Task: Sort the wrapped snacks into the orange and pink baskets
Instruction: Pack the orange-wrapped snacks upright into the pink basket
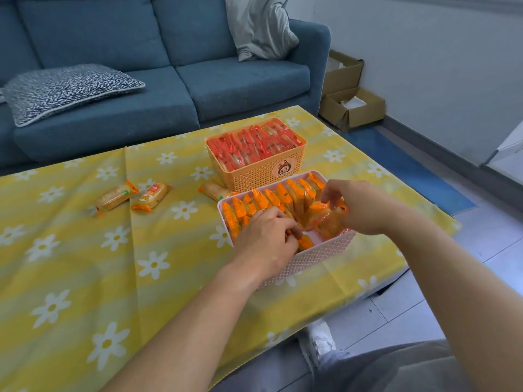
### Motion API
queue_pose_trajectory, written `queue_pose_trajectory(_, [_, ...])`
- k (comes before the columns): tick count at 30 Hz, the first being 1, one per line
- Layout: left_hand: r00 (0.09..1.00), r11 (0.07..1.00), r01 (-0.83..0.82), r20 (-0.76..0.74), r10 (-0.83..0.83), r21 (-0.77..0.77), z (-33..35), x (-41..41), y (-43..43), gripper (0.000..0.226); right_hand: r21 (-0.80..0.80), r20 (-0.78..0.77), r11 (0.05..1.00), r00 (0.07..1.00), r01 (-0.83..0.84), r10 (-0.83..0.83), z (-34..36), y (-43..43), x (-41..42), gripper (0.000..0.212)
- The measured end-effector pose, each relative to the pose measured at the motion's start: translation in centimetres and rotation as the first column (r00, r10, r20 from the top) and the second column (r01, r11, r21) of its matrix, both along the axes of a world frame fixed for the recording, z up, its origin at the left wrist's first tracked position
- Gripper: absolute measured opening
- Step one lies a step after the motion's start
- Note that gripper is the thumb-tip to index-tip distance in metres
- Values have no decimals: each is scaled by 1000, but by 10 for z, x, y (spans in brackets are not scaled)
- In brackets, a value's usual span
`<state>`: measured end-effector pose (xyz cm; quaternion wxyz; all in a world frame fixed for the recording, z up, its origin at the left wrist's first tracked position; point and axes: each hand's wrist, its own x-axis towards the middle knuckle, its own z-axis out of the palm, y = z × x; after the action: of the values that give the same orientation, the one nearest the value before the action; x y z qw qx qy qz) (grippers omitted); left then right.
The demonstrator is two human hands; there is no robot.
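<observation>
Tablecloth (pixel 85 264) edge near pink basket (pixel 311 258); left hand (pixel 266 236), right hand (pixel 356 205) each grip snacks (pixel 319 219) inside.

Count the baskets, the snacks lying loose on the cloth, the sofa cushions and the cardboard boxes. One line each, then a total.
Baskets: 2, the orange basket and the pink basket
Loose snacks: 3
Cushions: 2
Cardboard boxes: 2
Total: 9

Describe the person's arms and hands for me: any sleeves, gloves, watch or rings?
The left forearm and right forearm are bare to the picture's edge, no sleeve in view. The left hand and right hand wear no gloves, and no watch, bracelet or ring shows.
</observation>
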<state>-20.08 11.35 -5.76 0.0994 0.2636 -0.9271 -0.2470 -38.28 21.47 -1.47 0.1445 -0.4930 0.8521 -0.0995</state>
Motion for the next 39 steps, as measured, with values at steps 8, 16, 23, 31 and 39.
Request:
queue_pose_trajectory(8, [998,995,-32,-59,37,97,5,-6,8,43,-89,256,996,966,1,22,-17,-13,24,40])
queue_pose_trajectory(16, [989,990,120,93,-113,-72,-4,-9,8,37,-197,286,942,935,272,-211,-4,-6,0,16])
queue_pose_trajectory(23, [993,991,107,47,-104,-77,-3,-9,9,36,82,-142,996,989,-30,42,-25,-21,14,33])
queue_pose_trajectory(31, [992,992,125,25,-124,-28,-4,-9,5,41,-58,-239,997,971,-41,27,-13,-25,20,28])
queue_pose_trajectory(39, [995,989,74,-74,-65,131,-3,-8,1,39,-313,184,950,980,-15,76,-32,-33,20,37])
